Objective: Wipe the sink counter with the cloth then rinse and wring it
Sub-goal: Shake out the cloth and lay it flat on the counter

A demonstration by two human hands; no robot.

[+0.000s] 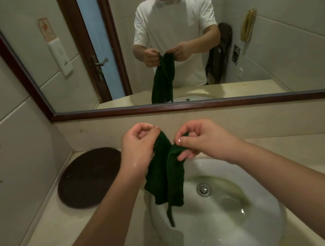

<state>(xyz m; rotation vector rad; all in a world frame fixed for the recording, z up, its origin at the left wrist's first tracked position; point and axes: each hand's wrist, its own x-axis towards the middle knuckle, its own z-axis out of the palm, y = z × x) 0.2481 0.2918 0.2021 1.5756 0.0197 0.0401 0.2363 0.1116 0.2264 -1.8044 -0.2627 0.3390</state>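
Beige stone forms the table [68, 233] of this small bathroom, with a white sink [227, 229] set in it and a mirror [248, 24] on the wall behind. The fingers of the left hand [138, 148] are curled and pinch one top corner of the dark green cloth [166, 177]. The fingers of the right hand [198, 140] pinch the top edge just beside it, so only a short piece of cloth lies between the two hands. Below the fingers the cloth hangs straight down, its long axis vertical, and its thin tail ends over the basin, to the left of the drain [203, 189]. Whether the tail touches the basin cannot be told. Both hands look wet. By my judgement the wringing comes next, and for this the hands must take the cloth along its hanging length. Both are equally near to it. Farther left of the left fingers, a round dark tray [89, 177] lies on the table.
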